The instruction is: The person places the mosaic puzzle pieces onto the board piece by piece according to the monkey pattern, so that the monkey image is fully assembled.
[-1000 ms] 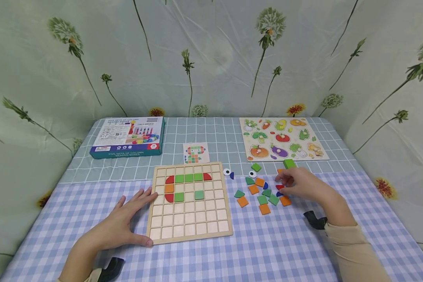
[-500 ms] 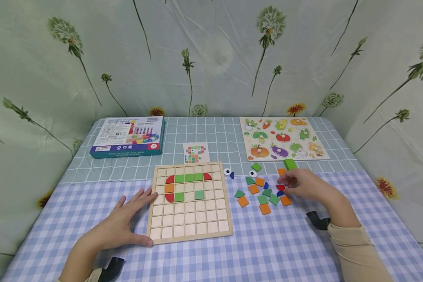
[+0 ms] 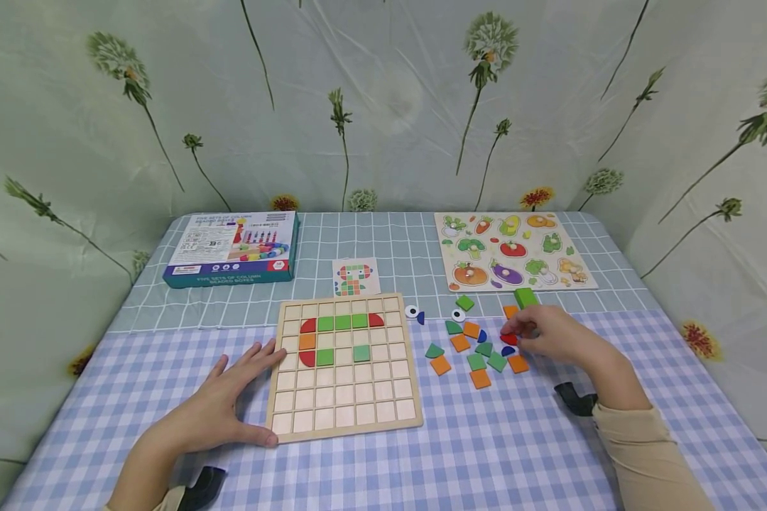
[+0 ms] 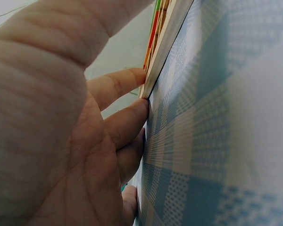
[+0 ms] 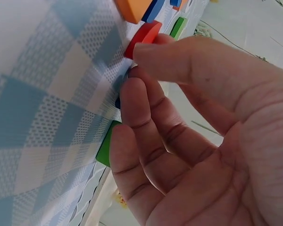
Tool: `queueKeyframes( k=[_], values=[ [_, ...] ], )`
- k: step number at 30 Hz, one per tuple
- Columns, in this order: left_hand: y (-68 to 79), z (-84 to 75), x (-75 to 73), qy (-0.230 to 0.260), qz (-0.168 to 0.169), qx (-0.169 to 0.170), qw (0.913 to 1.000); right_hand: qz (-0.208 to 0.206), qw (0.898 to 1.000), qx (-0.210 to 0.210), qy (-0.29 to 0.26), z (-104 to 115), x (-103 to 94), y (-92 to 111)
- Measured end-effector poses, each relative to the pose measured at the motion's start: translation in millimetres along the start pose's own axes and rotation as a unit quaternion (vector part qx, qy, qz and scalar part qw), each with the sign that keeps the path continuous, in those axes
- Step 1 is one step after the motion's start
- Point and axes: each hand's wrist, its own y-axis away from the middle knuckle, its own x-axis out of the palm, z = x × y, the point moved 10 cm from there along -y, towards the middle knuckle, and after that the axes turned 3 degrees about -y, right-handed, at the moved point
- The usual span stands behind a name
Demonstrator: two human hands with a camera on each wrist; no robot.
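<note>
My right hand (image 3: pixel 552 333) pinches a red quarter-round tile (image 5: pixel 143 38) between thumb and forefinger, close over the cloth among the loose tiles. Beneath it in the head view lies a blue tile (image 3: pixel 508 350), with an orange square (image 3: pixel 518 364) just nearer. My left hand (image 3: pixel 224 397) is spread along the left side of the wooden grid board (image 3: pixel 345 431), thumb at the near corner and fingertips at the rim. Several tiles fill cells in the board's upper part, among them green squares (image 3: pixel 342 322), an orange square (image 3: pixel 307 341) and red quarter-rounds (image 3: pixel 375 320).
A pattern card (image 3: pixel 356 277) lies behind the board. At back left sits a beaded-toy box (image 3: pixel 230 248), at back right a vegetable puzzle board (image 3: pixel 514 252). Loose green, orange and blue tiles (image 3: pixel 477 362) and two eye discs (image 3: pixel 458 315) spread right of the board.
My right thumb and forefinger have taken hold of the red tile, which has tilted and shifted slightly, showing more of the blue tile below. My left hand and the board have stayed put.
</note>
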Motion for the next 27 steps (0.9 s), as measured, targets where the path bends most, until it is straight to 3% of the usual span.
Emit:
queueKeyframes(
  k=[5,16,27],
  values=[
    [0.2,0.5,0.4,-0.001,-0.001,0.001,1.0,-0.007,1.0,-0.005,0.006,-0.6,-1.7,-1.1],
    [0.5,0.7,0.8,0.0,0.002,-0.003,1.0,-0.026,0.999,0.024,0.004,-8.7,-3.5,-1.3],
    [0.5,-0.4,-0.1,-0.013,-0.003,0.001,0.9999,-0.038,0.999,-0.001,0.017,-7.0,-3.6,-3.2]
  ],
)
